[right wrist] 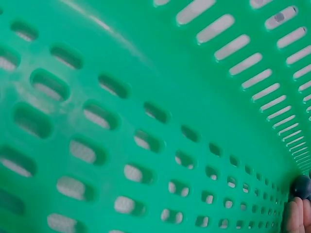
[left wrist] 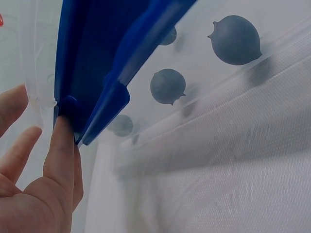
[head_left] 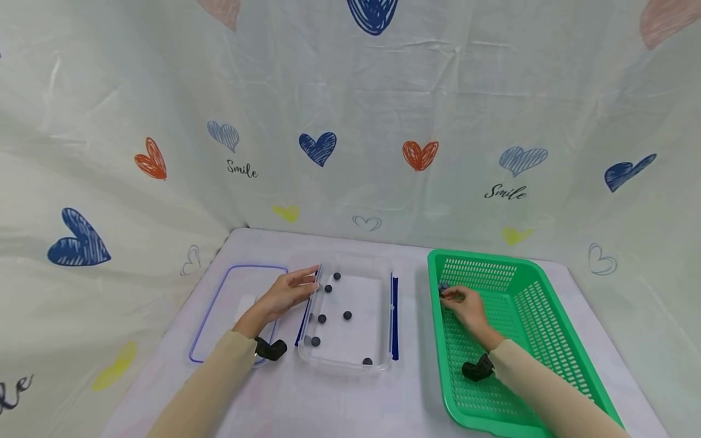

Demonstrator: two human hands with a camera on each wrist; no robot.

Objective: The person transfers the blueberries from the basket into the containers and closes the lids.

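In the head view a clear plastic box with blue side latches holds several small dark balls. My left hand is at the box's left wall, fingers fairly straight; in the left wrist view its fingertip touches the end of a blue latch. Through the clear wall there, balls show small pointed nubs. On the right, my right hand reaches into a green basket, pinching a dark ball by the basket's left wall. Fingertips and that ball appear at the right wrist view's edge.
A clear lid with a blue rim lies left of the box, partly behind the left forearm. Slotted walls surround the basket. A white cloth printed with hearts hangs behind the pale table.
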